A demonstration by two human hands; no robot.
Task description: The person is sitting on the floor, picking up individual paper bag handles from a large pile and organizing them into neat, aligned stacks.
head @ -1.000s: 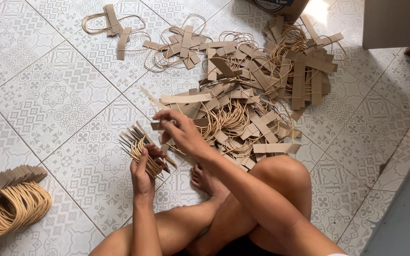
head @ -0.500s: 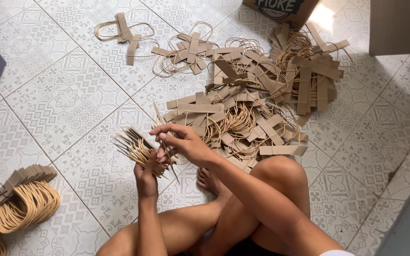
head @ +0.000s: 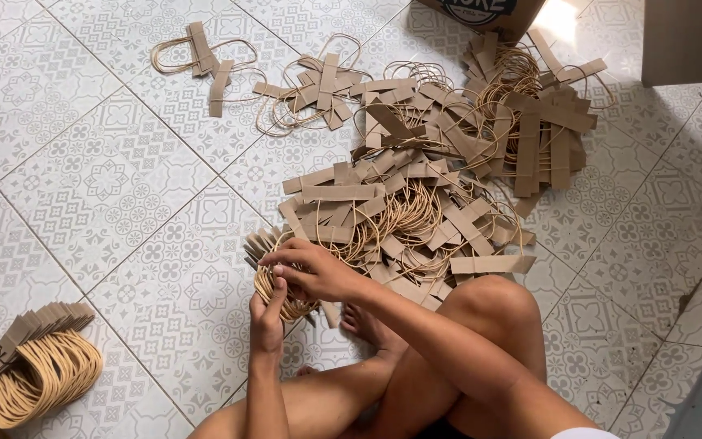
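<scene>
Sitting cross-legged on patterned floor tiles point(head: 107, 179). Left hand point(head: 267, 313) curled under a stack of paper-bag handles point(head: 274, 268), fingers closed around its twine loops. Right hand point(head: 314, 272) clamped over the stack's top, fingers bent. Just beyond, a loose pile of handles point(head: 416, 195); at far left, a tied bundle of handles point(head: 30, 370).

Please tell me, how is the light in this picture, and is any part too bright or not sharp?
Head view: soft, even daylight on the tiled floor; one overexposed patch at the top right beside the cardboard box; both hands and the pile of paper handles look sharp.
</scene>
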